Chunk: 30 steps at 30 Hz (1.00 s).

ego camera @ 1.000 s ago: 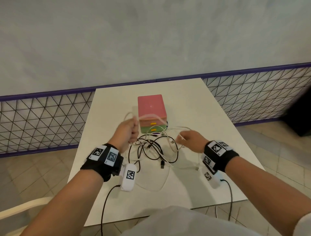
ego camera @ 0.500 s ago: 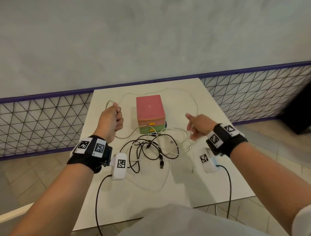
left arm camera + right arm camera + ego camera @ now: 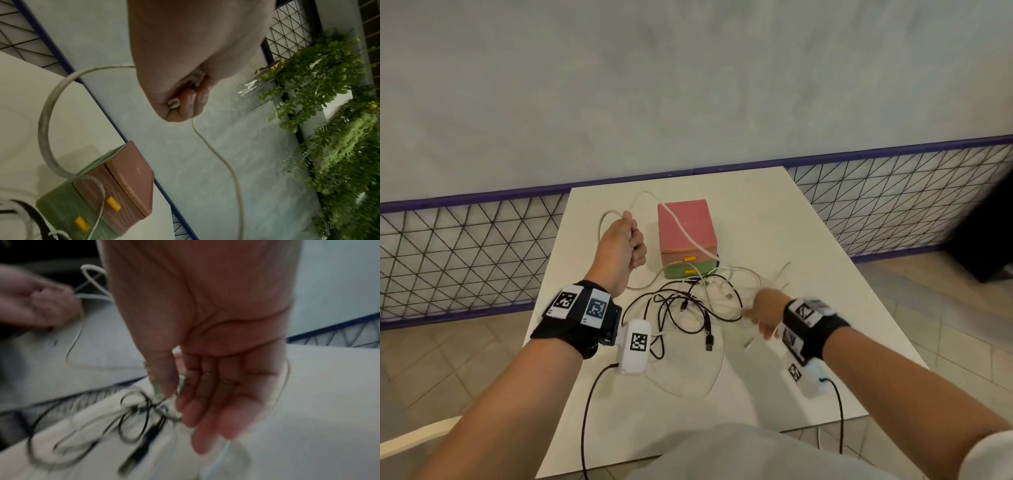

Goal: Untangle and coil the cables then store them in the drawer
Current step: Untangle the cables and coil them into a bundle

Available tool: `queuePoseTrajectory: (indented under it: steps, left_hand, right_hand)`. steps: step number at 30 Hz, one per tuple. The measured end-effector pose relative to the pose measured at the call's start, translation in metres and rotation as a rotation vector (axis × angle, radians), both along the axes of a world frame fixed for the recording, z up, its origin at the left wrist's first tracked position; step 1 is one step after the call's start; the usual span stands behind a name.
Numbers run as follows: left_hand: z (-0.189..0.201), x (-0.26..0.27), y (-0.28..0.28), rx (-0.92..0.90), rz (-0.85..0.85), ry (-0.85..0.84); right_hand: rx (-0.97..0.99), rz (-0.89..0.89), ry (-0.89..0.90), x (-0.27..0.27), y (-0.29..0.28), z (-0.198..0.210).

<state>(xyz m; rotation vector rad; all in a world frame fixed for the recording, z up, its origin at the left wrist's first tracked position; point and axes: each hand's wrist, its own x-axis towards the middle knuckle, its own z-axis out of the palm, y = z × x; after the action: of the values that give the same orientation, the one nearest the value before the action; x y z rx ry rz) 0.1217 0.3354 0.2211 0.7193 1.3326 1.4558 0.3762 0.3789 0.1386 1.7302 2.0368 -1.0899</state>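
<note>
My left hand is raised left of the pink and green drawer box and grips loops of the white cable, which trails across the box's top. The left wrist view shows that fist closed round the white cable, above the box. Low on the right, my blurred right hand sits by the tangled black cables. In the right wrist view its thumb and forefinger seem to pinch a white strand, the other fingers straight, beside the black cables.
The white table stands against a grey wall with a wire mesh fence on both sides. Both box drawers with yellow handles are closed. A pale chair arm shows at lower left. Green plants hang beyond.
My left hand rose and moved left with the white cable. My right hand swung out to the right, then dropped back to the pile. The white cable now lies over the box.
</note>
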Motion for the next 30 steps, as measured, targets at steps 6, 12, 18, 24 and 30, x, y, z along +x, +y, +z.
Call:
queuePoseTrajectory:
  steps: [6,12,18,24,30]
  left_hand:
    - [-0.008,0.003,0.0,-0.026,-0.022,0.035]
    - [-0.016,0.0,-0.003,-0.057,-0.02,0.106]
    - [-0.026,-0.001,-0.005,-0.111,-0.025,0.109]
    - [-0.026,-0.004,-0.008,-0.144,-0.045,0.163]
    - [-0.029,-0.001,-0.011,-0.177,-0.074,0.202]
  right_hand:
    - [0.243,0.487,-0.017,-0.045,-0.034,-0.067]
    - [0.338,0.553,-0.039,-0.056,-0.041,-0.086]
    - [0.328,0.423,0.09,-0.05,-0.043,-0.073]
    - [0.81,-0.099,0.236,-0.033,-0.009,-0.034]
    - [0.438,-0.548,-0.196,0.032,0.064,-0.033]
